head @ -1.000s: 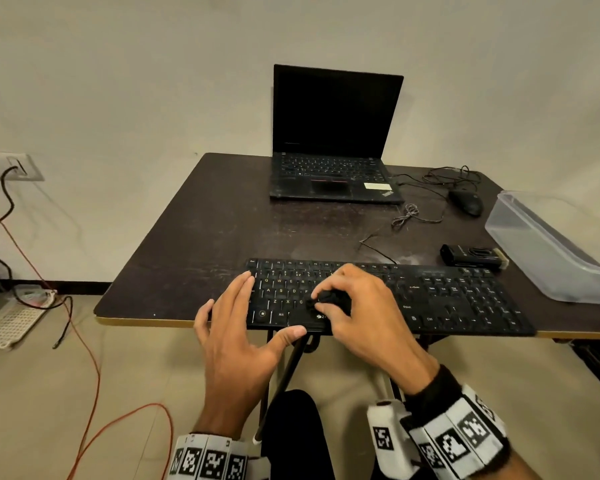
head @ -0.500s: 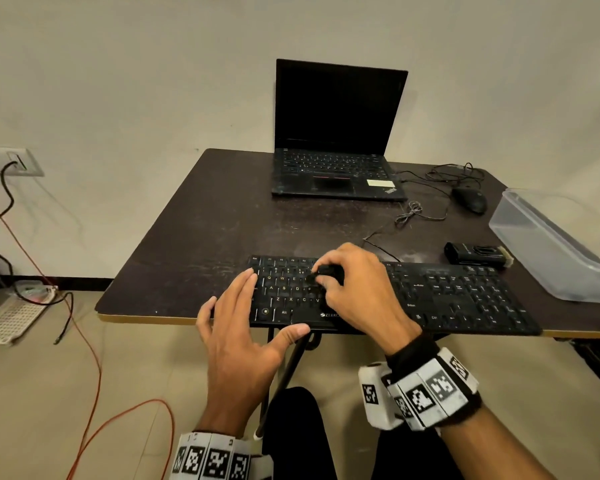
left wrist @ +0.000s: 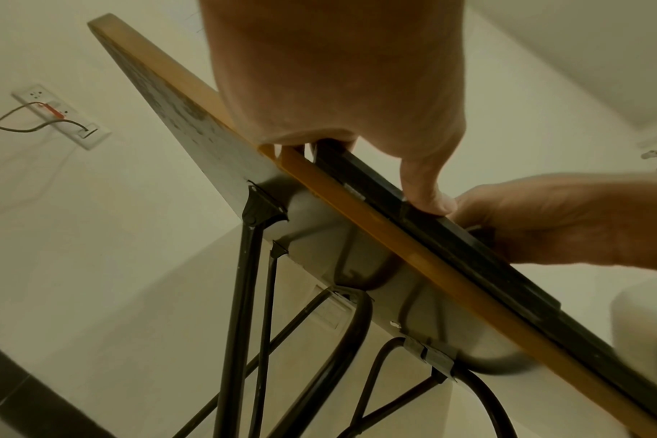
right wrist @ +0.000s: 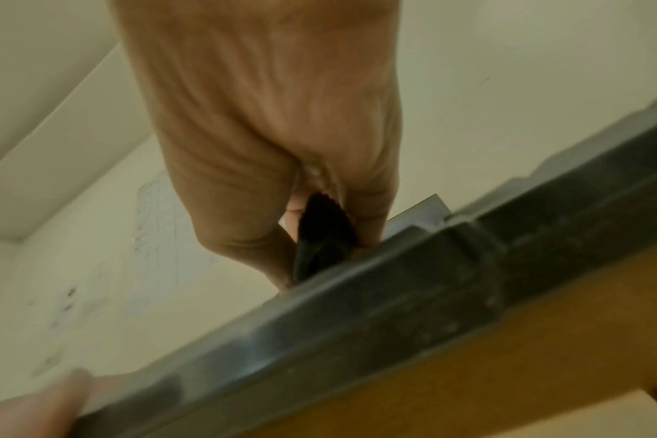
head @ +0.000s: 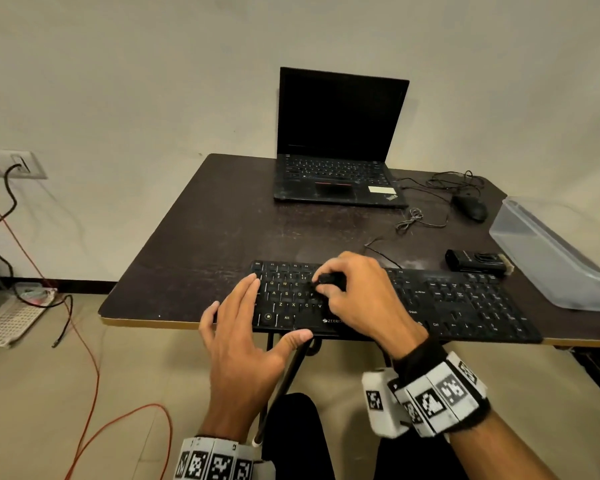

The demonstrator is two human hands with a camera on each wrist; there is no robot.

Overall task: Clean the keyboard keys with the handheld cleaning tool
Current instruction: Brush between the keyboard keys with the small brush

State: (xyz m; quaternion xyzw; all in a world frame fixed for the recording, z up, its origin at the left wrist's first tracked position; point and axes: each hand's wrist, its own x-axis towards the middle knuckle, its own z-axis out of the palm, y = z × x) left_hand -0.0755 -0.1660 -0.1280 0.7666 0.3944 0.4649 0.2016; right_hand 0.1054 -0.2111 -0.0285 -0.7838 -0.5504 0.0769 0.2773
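A long black keyboard [head: 458,303] lies along the table's near edge. My right hand [head: 357,292] grips a small black cleaning tool [head: 329,279], its tip down on the upper letter rows left of centre. In the right wrist view the dark tool [right wrist: 319,237] pokes out between curled fingers [right wrist: 372,219] onto the keyboard's front rim [right wrist: 394,296]. My left hand [head: 239,327] rests flat with straight fingers on the keyboard's left end, its thumb [left wrist: 424,189] against the front edge [left wrist: 469,237].
The dark table [head: 222,230] carries an open black laptop [head: 336,147] at the back, a black mouse [head: 470,206] with tangled cables, a small black device [head: 475,259] and a clear plastic bin [head: 551,251] at right. Cables and an orange cord [head: 90,358] trail over the floor at left.
My right hand has carried the tool away from me, from the bottom key row up to the upper letter rows. The left hand has stayed in place on the keyboard's left end.
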